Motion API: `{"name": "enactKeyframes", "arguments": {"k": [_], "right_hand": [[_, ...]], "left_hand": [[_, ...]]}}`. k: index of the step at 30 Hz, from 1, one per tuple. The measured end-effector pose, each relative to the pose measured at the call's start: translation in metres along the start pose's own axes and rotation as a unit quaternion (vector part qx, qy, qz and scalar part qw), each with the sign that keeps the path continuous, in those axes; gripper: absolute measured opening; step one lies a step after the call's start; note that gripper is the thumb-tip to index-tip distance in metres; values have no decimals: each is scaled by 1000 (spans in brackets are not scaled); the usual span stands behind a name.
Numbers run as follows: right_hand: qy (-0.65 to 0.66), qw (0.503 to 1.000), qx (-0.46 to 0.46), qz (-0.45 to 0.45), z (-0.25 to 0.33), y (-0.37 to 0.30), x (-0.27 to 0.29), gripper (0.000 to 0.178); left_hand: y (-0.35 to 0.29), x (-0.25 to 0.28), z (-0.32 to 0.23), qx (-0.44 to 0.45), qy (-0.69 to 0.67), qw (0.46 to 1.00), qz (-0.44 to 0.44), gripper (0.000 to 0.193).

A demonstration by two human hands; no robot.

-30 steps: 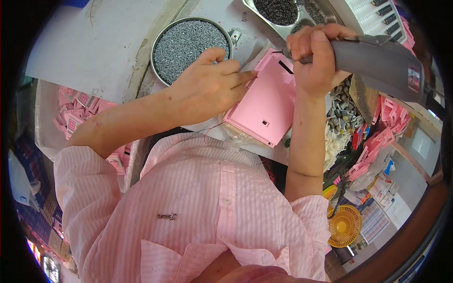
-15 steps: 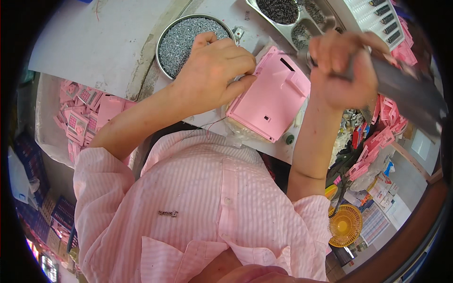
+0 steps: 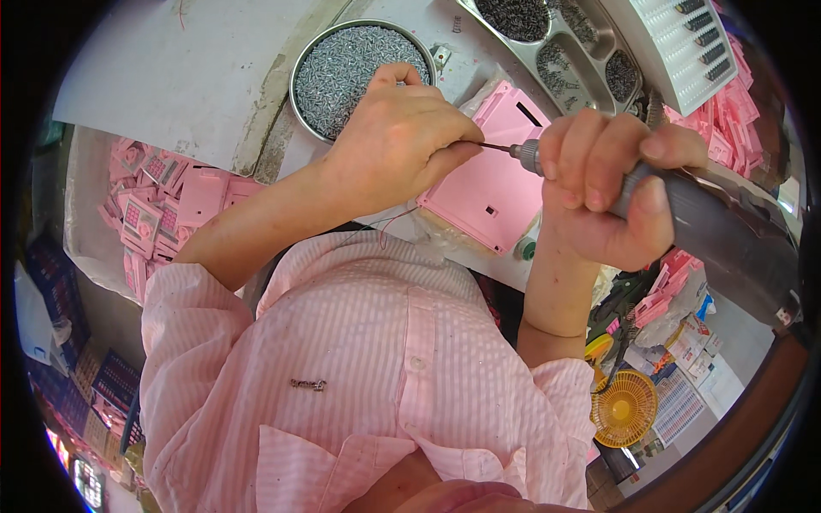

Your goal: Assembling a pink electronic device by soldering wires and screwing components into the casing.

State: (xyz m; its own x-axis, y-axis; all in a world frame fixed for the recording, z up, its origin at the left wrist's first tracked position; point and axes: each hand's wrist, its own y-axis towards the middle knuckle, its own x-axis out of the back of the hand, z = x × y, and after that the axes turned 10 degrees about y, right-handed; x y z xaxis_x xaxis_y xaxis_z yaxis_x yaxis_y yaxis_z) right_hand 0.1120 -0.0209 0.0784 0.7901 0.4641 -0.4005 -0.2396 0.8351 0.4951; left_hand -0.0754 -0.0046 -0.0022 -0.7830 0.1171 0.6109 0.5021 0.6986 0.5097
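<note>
My right hand (image 3: 603, 184) is wrapped round a dark grey electric screwdriver (image 3: 727, 231), its thin bit pointing left above a pink plastic case (image 3: 483, 192). The bit's tip meets the pinched thumb and forefinger of my left hand (image 3: 410, 141). Whatever those fingertips hold at the tip is too small and hidden to make out. Under both hands the pink case lies on a wrapped pad, with a dark slot near its far edge and a small square hole near its close edge. Beside my left hand stands a round metal bowl (image 3: 297, 85) of silvery screws.
A steel tray (image 3: 590, 81) with compartments of dark screws and small springs stands at the far right, near a white rack (image 3: 676, 43) of black parts. Pink parts fill a lined box (image 3: 94, 214) at left. A yellow basket (image 3: 624, 409) sits lower right.
The screwdriver has come left and slightly down, so its bit now reaches my left fingertips. My left hand has shifted a little right, over the case.
</note>
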Motion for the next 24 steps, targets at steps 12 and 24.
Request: {"name": "enactKeyframes", "arguments": {"k": [12, 24], "right_hand": [[-68, 991, 15, -114, -32, -1, 9, 17], [-243, 967, -44, -67, -44, -11, 15, 12]], "left_hand": [[-8, 30, 45, 63, 283, 954, 81, 9], [-8, 27, 54, 25, 250, 967, 35, 17]]}}
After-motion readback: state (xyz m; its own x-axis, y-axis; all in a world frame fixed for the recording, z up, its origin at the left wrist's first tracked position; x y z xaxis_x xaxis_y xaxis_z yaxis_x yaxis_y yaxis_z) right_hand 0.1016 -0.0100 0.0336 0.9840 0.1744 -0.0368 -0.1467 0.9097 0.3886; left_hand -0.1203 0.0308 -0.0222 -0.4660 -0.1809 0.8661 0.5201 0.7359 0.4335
